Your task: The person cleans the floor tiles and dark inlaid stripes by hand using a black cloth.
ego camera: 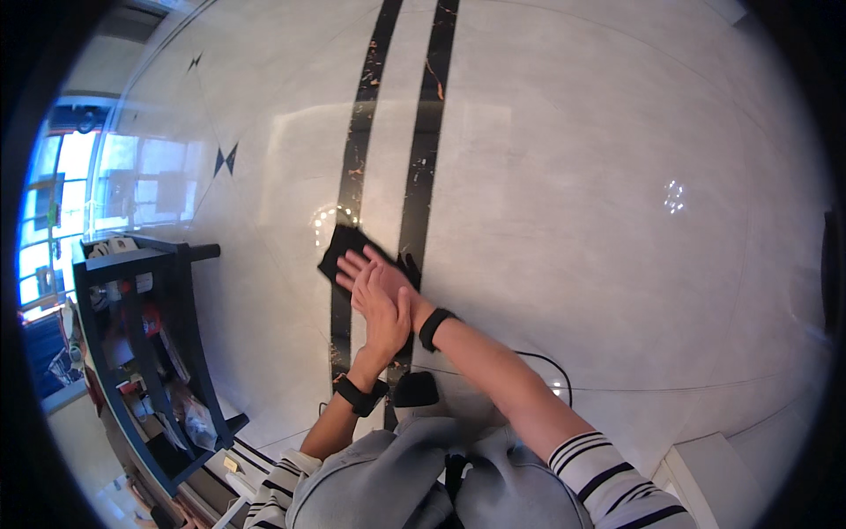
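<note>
My left hand (382, 305) lies across my right hand (396, 281), its fingertips touching the other palm and its thumb apart. The right hand is turned palm up, with fingers stretched and spread. Behind these fingers is a piece of black fabric (336, 251), partly hidden by the hands; I cannot tell whether it is a glove or a cloth, or whether it hangs or lies on the floor. A black band (435, 328) circles my right wrist. A thicker black strap with a dark block (361, 398) sits on my left wrist.
Glossy pale tiles (562, 198) with dark marble strips (423, 159) form the floor. A dark slatted rack (139, 258) at left holds several items, among them a plastic bag (198, 423). Near my legs are a black shoe-like object (416, 389) and a thin black cable (562, 370). White furniture (707, 469) stands lower right.
</note>
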Demonstrator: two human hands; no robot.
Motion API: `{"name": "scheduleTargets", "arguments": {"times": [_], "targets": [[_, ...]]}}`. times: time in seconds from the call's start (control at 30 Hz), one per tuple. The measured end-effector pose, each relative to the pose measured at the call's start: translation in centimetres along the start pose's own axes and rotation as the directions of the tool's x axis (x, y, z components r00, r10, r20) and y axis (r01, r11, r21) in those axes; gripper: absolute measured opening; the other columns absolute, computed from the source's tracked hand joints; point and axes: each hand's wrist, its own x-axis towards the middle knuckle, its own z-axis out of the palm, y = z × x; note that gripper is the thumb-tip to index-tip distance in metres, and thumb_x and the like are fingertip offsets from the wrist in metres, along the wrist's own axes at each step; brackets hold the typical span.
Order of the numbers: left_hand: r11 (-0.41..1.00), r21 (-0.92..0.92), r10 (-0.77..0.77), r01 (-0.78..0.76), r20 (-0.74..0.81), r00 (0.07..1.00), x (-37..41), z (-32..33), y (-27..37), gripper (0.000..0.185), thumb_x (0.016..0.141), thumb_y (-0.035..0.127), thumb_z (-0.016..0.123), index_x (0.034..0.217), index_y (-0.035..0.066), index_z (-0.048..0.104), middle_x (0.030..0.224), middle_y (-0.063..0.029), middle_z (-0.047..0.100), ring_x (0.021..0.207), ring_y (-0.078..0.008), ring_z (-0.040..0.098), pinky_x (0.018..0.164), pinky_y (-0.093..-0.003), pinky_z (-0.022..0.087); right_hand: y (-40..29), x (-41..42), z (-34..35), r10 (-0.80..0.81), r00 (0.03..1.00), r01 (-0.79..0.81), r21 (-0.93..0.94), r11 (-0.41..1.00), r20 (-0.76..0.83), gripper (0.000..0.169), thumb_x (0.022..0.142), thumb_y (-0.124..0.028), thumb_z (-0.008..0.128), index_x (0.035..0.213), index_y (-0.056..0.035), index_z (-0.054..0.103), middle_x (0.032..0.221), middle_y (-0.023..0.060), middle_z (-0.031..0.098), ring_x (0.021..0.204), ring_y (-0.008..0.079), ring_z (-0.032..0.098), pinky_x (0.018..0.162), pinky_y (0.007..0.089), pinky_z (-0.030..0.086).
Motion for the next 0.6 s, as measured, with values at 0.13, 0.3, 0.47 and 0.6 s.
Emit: {"name": "scheduleTargets", "arguments": {"times": [0.13, 0.3, 0.47, 0.6], "targets": [[1.0, 0.011, -0.015, 0.013, 0.119, 0.993, 0.7, 1.3, 1.7, 0.056, 0.091, 0.019, 0.056, 0.137, -0.005, 0.035, 0.142, -0.0253, 0.033, 0.133, -0.0405, 0.027, 0.108, -0.0512, 0.017, 11.0, -1.2, -4.8, 0.271, 0.913, -0.296, -0.038, 0.954, -0.304, 0.069, 0.081, -0.046, 0.058, 0.141, -0.0133, 0.046, 0.152, 0.0121, 0.036, 0.141, 0.0322, 0.029, 0.116, 0.0542, 0.016], [0.975, 0.184, 0.074, -0.126, 0.267, 0.961, 1.6, 3.1, 2.0, 0.062, 0.094, 0.028, 0.051, 0.142, -0.005, 0.03, 0.145, -0.027, 0.029, 0.136, -0.0408, 0.024, 0.108, -0.0554, 0.016, 25.6, -13.3, -11.9, 0.632, 0.663, -0.736, -0.2, 0.646, -0.401, 0.068, 0.086, -0.047, 0.057, 0.143, -0.0125, 0.041, 0.152, 0.0138, 0.035, 0.14, 0.0338, 0.03, 0.112, 0.0572, 0.022], [0.934, 0.299, 0.097, -0.196, 0.314, 0.944, 1.0, 5.3, 1.6, 0.07, 0.095, 0.034, 0.049, 0.145, -0.007, 0.025, 0.148, -0.0289, 0.025, 0.14, -0.0419, 0.018, 0.108, -0.0585, 0.016, 28.8, -36.2, -15.4, 0.709, 0.448, -0.891, -0.206, 0.405, -0.544, 0.062, 0.092, -0.039, 0.056, 0.143, -0.0094, 0.039, 0.149, 0.0144, 0.037, 0.137, 0.0333, 0.033, 0.108, 0.0521, 0.03], [0.913, 0.341, 0.133, -0.224, 0.272, 0.953, 0.5, 5.8, 1.3, 0.072, 0.096, 0.035, 0.047, 0.148, -0.007, 0.02, 0.149, -0.0296, 0.024, 0.14, -0.0422, 0.017, 0.109, -0.0568, 0.013, 22.8, -54.3, -13.0, 0.857, 0.037, -0.977, -0.2, -0.078, -0.514, 0.06, 0.098, -0.039, 0.047, 0.149, -0.0126, 0.031, 0.153, 0.0159, 0.03, 0.14, 0.034, 0.029, 0.11, 0.0532, 0.026]]}}
